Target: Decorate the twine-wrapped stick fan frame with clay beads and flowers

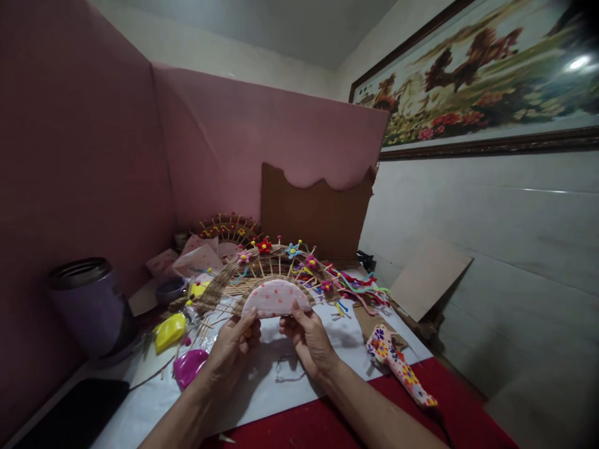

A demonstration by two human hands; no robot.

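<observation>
Both my hands hold up a half-round craft fan (276, 299) made of thin sticks woven with brown twine. Its pale pink centre has red dots, and small coloured flowers and beads sit along the outer arch. My left hand (234, 340) pinches the lower left corner of the pink centre between thumb and fingers. At the lower right edge, my right hand (311, 340) grips it the same way, thumb in front. The fingers behind the fan are partly hidden. A flower-patterned glue gun (400, 365) lies to the right of my right hand.
A purple tumbler (91, 308) and a dark flat object (70, 411) stand at left. Yellow (170, 332) and magenta packets (189, 368) lie near my left arm. Coloured pipe cleaners (360, 287) are heaped at right. Behind are a second fan (229, 227) and torn cardboard (313, 215).
</observation>
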